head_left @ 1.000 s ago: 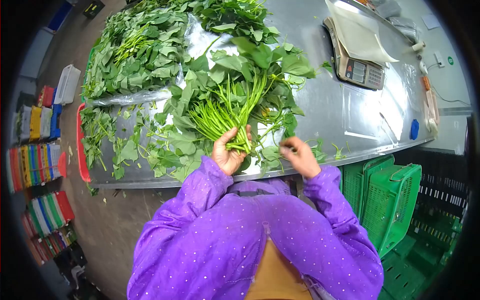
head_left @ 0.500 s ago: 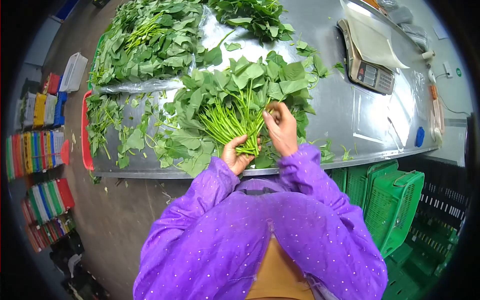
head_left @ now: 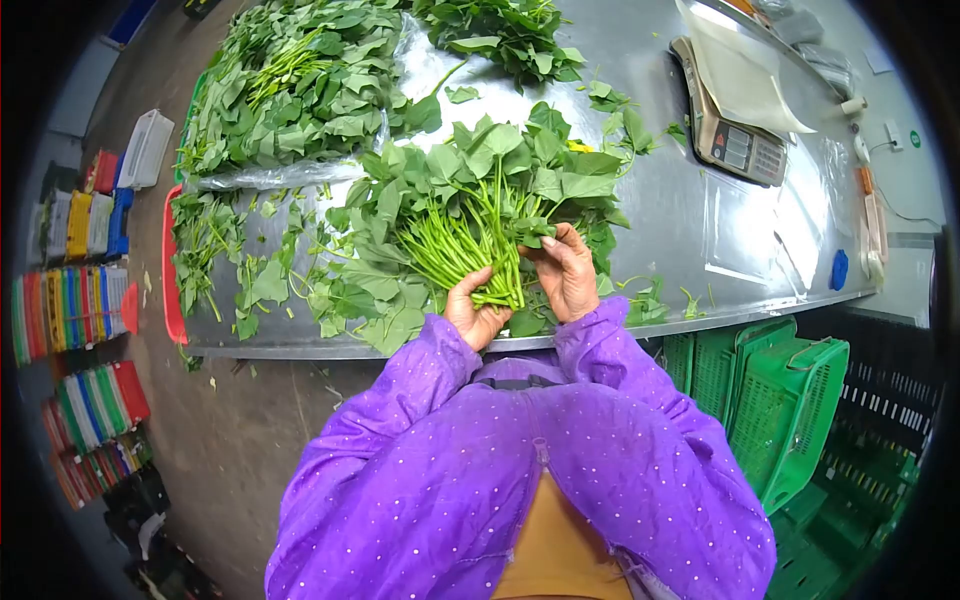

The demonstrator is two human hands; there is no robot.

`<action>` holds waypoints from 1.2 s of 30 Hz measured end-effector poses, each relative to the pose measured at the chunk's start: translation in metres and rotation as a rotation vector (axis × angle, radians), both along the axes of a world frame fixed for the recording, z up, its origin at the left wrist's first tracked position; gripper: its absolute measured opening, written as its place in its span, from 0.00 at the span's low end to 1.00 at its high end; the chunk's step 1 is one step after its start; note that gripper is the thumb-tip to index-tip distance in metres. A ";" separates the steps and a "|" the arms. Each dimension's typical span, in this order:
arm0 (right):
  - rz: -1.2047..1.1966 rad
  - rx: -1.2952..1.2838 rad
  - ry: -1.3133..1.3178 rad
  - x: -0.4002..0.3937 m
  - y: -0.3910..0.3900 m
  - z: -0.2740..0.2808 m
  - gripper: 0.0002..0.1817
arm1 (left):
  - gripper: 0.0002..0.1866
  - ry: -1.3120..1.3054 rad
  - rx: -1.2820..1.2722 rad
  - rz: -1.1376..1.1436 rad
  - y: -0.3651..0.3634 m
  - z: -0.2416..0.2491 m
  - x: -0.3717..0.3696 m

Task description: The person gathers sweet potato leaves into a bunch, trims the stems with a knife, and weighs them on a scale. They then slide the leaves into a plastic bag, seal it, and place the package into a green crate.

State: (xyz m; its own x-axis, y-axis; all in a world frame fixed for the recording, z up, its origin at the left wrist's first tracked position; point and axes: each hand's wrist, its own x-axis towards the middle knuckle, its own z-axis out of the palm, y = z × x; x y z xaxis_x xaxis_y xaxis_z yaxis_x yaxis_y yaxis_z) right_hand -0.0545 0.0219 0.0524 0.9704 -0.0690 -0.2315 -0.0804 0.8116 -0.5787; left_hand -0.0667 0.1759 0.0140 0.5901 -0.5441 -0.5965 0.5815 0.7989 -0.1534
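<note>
My left hand (head_left: 476,310) is wrapped round the cut stem ends of a bunch of leafy greens (head_left: 452,240), held just above the near edge of the metal table. Long pale-green stems fan upward from it to broad leaves at the far side. On the right of the bunch, my right hand (head_left: 568,275) has thumb and fingers pinched on a small dark-green leaf (head_left: 537,232). Loose leaves (head_left: 375,290) lie under and left of the bunch. Part of the left fingers is hidden behind the stems.
A big pile of greens (head_left: 290,90) lies on clear plastic at the far left, with another heap (head_left: 505,35) beyond. A digital scale (head_left: 735,140) stands at the right of the metal table (head_left: 650,230). Green crates (head_left: 790,420) are stacked below right; a red crate rim (head_left: 174,270) shows left.
My right hand has shifted slightly down, its fingers turning from the bunch's right-hand stems to a small leaf. My left hand keeps its hold on the stems.
</note>
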 end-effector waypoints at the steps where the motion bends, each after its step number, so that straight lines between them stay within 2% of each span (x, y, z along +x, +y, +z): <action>1: 0.000 -0.019 -0.023 0.001 -0.001 0.002 0.08 | 0.20 -0.016 0.001 -0.020 -0.001 0.001 0.002; 3: 0.008 -0.054 -0.064 0.002 0.004 0.013 0.08 | 0.21 -0.044 0.008 -0.054 -0.002 0.012 0.003; 4: 0.027 -0.266 -0.130 -0.001 0.009 0.021 0.06 | 0.22 -0.068 -0.039 -0.046 -0.001 0.018 0.004; 5: 0.151 -0.519 -0.112 -0.005 0.009 0.033 0.05 | 0.24 -0.093 -0.087 -0.038 -0.001 0.028 0.007; 7: 0.160 -1.211 -0.448 -0.016 0.019 0.038 0.09 | 0.25 -0.174 -0.082 -0.089 0.001 0.044 0.015; 8: 0.149 -1.340 -0.618 -0.016 0.021 0.043 0.09 | 0.26 -0.101 -0.113 -0.106 0.001 0.056 0.020; 10: 0.157 -1.473 -0.647 -0.018 0.026 0.057 0.09 | 0.23 -0.058 -0.087 -0.145 0.001 0.068 0.025; 12: 0.168 -1.591 -0.698 -0.020 0.029 0.061 0.08 | 0.20 -0.106 -0.003 -0.153 0.001 0.048 0.026; 13: 0.208 -1.570 -0.709 -0.023 0.029 0.062 0.08 | 0.18 -0.127 0.040 -0.158 0.001 0.039 0.026; 14: 0.249 -1.548 -0.719 -0.028 0.028 0.063 0.08 | 0.15 -0.102 0.177 -0.136 -0.004 0.064 0.024; 16: 0.314 -1.440 -0.694 -0.040 0.026 0.075 0.07 | 0.17 -0.094 0.038 -0.133 0.004 0.029 0.026; 17: 0.398 -1.288 -0.541 -0.044 0.018 0.080 0.06 | 0.18 -0.091 -0.032 -0.130 0.006 0.017 0.026; 18: 0.475 -1.130 -0.388 -0.047 0.005 0.083 0.06 | 0.17 -0.033 0.100 -0.172 0.003 0.035 0.024; 21: 0.646 -0.518 0.023 -0.053 -0.020 0.088 0.06 | 0.17 -0.029 0.229 -0.117 -0.003 0.036 0.015; 23: 0.737 -0.337 0.049 -0.062 -0.020 0.079 0.07 | 0.17 -0.049 0.202 -0.103 -0.003 0.035 0.016; 26: 1.034 -0.043 0.248 -0.077 -0.035 0.068 0.13 | 0.17 -0.049 0.142 -0.055 0.002 0.033 0.020; 29: 0.913 -1.225 -0.044 -0.057 -0.065 0.050 0.20 | 0.16 -0.061 0.147 -0.074 0.004 0.040 0.021; 30: 0.671 -1.722 -0.116 -0.055 -0.074 0.037 0.21 | 0.16 -0.062 0.096 -0.077 0.004 0.038 0.021; 31: 0.360 -2.194 -0.189 -0.051 -0.079 0.026 0.23 | 0.16 -0.063 0.148 -0.092 0.004 0.035 0.019; 32: 0.313 -1.778 -0.152 -0.043 -0.081 0.025 0.22 | 0.16 -0.064 0.201 -0.102 0.003 0.029 0.017; 35: 0.572 -1.240 -0.014 -0.026 -0.043 0.051 0.23 | 0.15 -0.102 0.227 -0.129 0.005 0.015 0.010; 36: 0.616 -1.181 -0.008 -0.027 -0.031 0.048 0.23 | 0.15 -0.105 0.237 -0.124 0.004 0.016 0.010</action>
